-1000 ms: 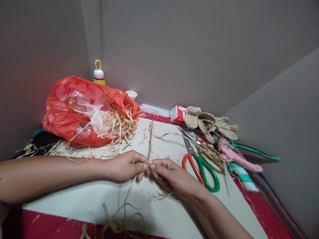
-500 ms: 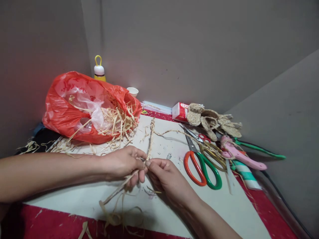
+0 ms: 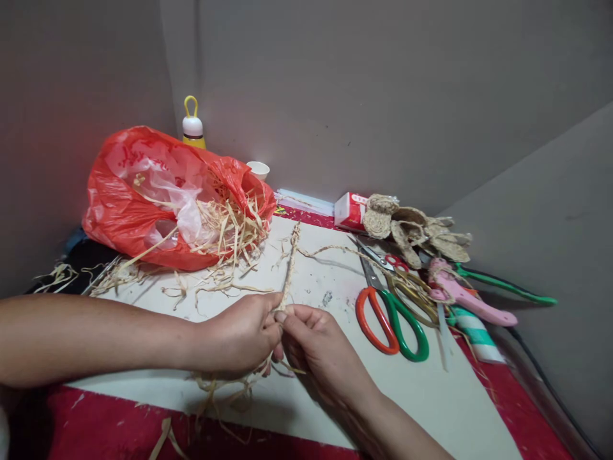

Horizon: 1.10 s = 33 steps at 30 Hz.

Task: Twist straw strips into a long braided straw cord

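From where I stand, I can't read a word anywhere. The red plastic bag, beyond the grip and to its left, carries reddish printed marks, crumpled past reading. Beyond the grip to its right, the red-and-white box bears a row of small red characters, too tiny to make out.

It looked like a small craft workspace in a walled corner: scissors, a pink tool and woven fiber pieces lay near a red bag of straw-like strands.
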Available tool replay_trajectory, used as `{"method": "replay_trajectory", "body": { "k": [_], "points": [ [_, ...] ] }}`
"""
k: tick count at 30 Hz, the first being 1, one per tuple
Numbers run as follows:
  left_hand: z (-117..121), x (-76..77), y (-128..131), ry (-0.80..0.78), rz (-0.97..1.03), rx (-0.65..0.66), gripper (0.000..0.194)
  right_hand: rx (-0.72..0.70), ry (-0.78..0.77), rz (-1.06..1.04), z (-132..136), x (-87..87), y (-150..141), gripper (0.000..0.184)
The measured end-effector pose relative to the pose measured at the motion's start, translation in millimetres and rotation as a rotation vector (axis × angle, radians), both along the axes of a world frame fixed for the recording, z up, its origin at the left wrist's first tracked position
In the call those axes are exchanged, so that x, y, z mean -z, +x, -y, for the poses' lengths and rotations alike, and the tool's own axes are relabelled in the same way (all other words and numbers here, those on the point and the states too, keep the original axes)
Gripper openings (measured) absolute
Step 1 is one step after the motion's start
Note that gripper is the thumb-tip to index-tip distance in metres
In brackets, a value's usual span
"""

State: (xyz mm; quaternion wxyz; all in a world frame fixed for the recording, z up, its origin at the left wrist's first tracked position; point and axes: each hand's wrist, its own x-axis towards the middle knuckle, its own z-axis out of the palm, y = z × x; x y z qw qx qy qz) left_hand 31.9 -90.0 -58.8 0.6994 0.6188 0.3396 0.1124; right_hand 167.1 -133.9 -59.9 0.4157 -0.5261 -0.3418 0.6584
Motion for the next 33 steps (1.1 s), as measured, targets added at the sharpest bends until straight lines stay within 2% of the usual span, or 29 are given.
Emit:
{"method": "replay_trajectory", "body": {
  "k": [4, 6, 9, 11, 14, 16, 21, 24, 28, 33],
  "points": [
    [-8.8, -16.2, -4.9, 0.053, -0.113, 0.098, 0.024, 0.046, -0.005, -0.064, -0.6, -2.7, 0.9, 0.034],
    [-21.8, -27.3, -7.8, 0.149, -0.187, 0.107, 0.025, 0.067, 0.000, -0.103, -1.0, -2.7, 3.4, 0.033],
    [-41.9, -35.6, -8.5, 0.344, -0.148, -0.092, 0.029, 0.050, -0.001, -0.155, -1.8, -0.9, 7.3, 0.027],
    [-48.3, -33.0, -6.2, 0.308, -0.078, -0.134, 0.025, 0.034, -0.004, -0.168, -2.5, 0.3, 9.1, 0.025],
    [-45.9, -23.2, -2.1, -0.004, -0.060, 0.071, 0.018, -0.002, 0.007, -0.169, -4.0, 0.6, 11.5, 0.027],
    [-42.3, -18.4, -1.3, -0.064, -0.053, 0.169, 0.024, -0.024, 0.005, -0.169, -5.2, -0.4, 14.4, 0.028],
    [-45.2, -20.8, -3.5, 0.213, -0.054, 0.233, 0.026, -0.125, -0.043, -0.142, -9.8, -4.4, 26.2, 0.028],
    [-50.1, -25.2, -3.8, 0.308, -0.110, 0.271, 0.024, -0.198, -0.051, -0.087, -12.7, -4.6, 32.4, 0.029],
    [-57.8, -27.8, -5.9, 0.356, -0.170, 0.327, 0.023, -0.239, -0.041, -0.038, -14.6, -2.6, 37.0, 0.030],
    [-73.7, -36.0, -13.2, 0.311, -0.245, 0.377, 0.024, -0.271, -0.054, -0.052, -15.0, 1.0, 43.3, 0.026]
  ]
}}
